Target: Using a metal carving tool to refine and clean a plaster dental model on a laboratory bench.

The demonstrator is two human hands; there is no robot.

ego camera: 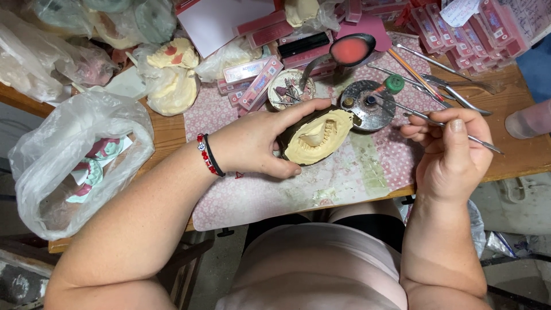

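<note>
Your two hands work over a pale yellow plaster dental cast at the bench.

Your left hand (255, 140) reaches in from the left, wrist level, fingers curled around the pale yellow plaster dental cast (318, 138), thumb under its near edge, holding it tilted just above the pink patterned mat (344, 178) on the wooden bench (516, 155). Your right hand (450, 152) comes up from below, forearm upright, fingers pinched narrowly on a thin metal instrument (436, 123), whose tip points left toward a round metal dish (367, 106) just beside the cast.

Left hand (258, 140) in a cupped grip, right hand (450, 152) in a fingertip pinch.
</note>
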